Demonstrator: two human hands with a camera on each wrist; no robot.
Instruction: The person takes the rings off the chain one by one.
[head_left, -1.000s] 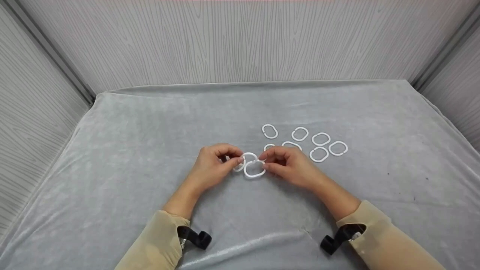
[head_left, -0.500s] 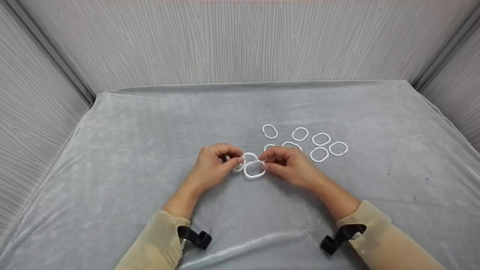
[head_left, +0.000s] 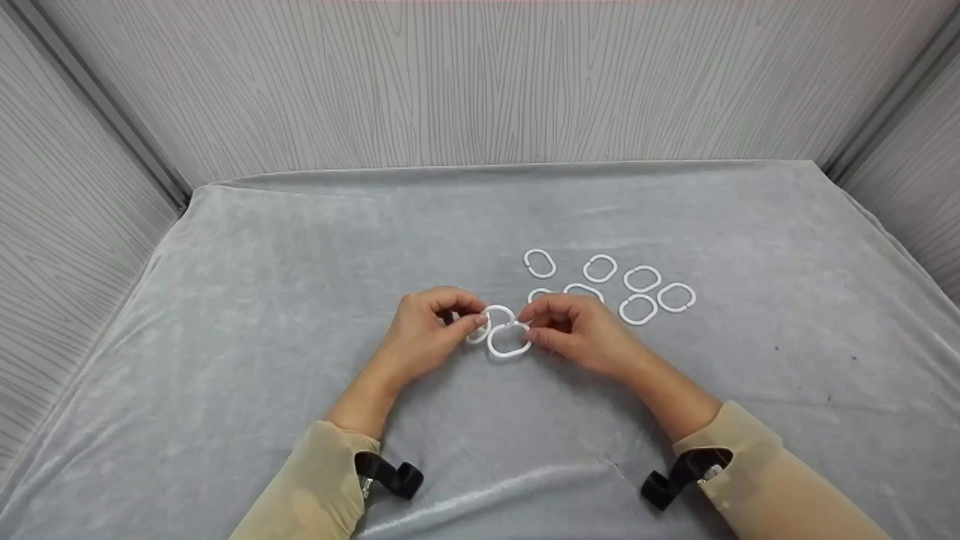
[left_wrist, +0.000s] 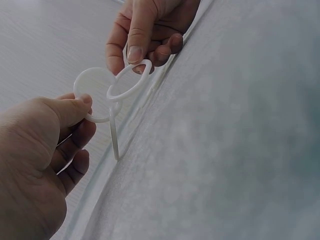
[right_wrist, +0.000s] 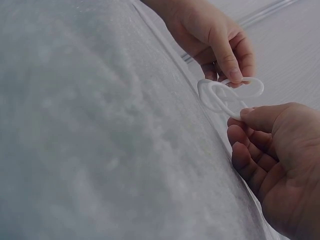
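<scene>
My left hand point(head_left: 427, 330) pinches a white oval curtain ring point(left_wrist: 75, 85) between thumb and fingertips. Opposite it, my right hand point(head_left: 577, 330) pinches a second white curtain ring point(head_left: 509, 355) by its edge. The two rings meet and overlap between the hands; whether they are linked through the gap I cannot tell. From the left hand's ring a third white ring point(left_wrist: 114, 135) hangs down, seen nearly edge-on in the left wrist view. In the right wrist view the rings point(right_wrist: 222, 100) overlap in a cluster between both sets of fingertips.
Several loose white rings point(head_left: 554, 268) lie on the grey cloth point(head_left: 337, 247) behind and right of the right hand, which partly covers two of them. Wood-grain panels point(head_left: 480, 82) stand behind the table and at both sides.
</scene>
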